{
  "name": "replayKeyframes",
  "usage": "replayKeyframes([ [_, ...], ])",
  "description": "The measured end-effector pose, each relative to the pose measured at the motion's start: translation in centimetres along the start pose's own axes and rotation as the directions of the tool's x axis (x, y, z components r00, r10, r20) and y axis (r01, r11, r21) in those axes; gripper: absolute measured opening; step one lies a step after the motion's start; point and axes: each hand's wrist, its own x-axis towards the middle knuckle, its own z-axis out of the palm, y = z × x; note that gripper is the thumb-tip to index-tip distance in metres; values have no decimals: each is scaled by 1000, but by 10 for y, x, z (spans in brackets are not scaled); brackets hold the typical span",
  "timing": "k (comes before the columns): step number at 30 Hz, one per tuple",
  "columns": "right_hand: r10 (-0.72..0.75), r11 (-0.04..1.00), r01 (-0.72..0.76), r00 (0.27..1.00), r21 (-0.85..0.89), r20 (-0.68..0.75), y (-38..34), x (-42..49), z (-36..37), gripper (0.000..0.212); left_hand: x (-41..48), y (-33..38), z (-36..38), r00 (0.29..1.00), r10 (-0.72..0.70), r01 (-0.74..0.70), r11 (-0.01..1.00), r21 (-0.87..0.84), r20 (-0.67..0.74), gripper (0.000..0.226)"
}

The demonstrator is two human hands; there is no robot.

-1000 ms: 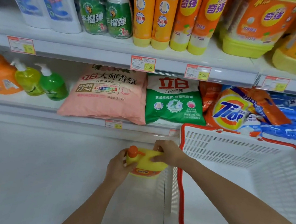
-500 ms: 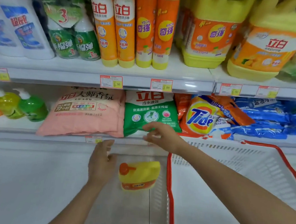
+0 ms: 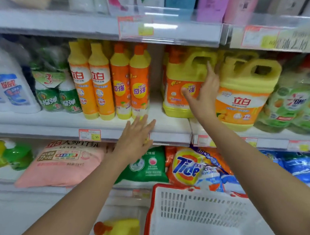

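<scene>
My right hand (image 3: pixel 202 95) is raised, fingers spread straight, in front of a yellow and orange detergent jug (image 3: pixel 179 93) on the middle shelf; contact cannot be told. My left hand (image 3: pixel 135 138) is stretched out flat at the shelf's front edge (image 3: pixel 169 136), below tall orange bottles (image 3: pixel 128 86), holding nothing. A small yellow jug with an orange cap (image 3: pixel 118 231) stands on the white floor at the bottom, left of a white basket with a red rim (image 3: pixel 198 212).
A second large yellow jug (image 3: pixel 247 96) stands right of my right hand. Green packs (image 3: pixel 299 106) fill the far right. The lower shelf holds a pink bag (image 3: pixel 60 163), a green bag (image 3: pixel 145 165) and a Tide bag (image 3: pixel 187 167). White bottles (image 3: pixel 4 84) stand at left.
Both hands let go of the small yellow jug, which now stands on the floor, and rose to the middle shelf. The view tilted upward.
</scene>
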Motion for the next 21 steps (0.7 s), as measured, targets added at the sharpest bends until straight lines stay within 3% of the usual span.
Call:
replayKeyframes([
  [3,40,999,-39,999,-19,35,0,21,0,108,5,1,8,999,-41,39,997,68,33,61],
  [8,25,991,-22,999,-131,20,2,16,8,109,11,6,9,996,-73,76,996,45,-56,53],
  [12,-31,997,30,1000,-68,-4,6,18,5,103,18,3,5,996,-43,44,999,17,-77,52],
  [15,18,998,-15,999,-59,44,5,40,1,113,17,0,7,998,-64,64,998,28,12,56],
  [21,75,997,-75,997,8,-8,-2,30,7,114,20,-2,10,998,-70,70,997,19,7,56],
])
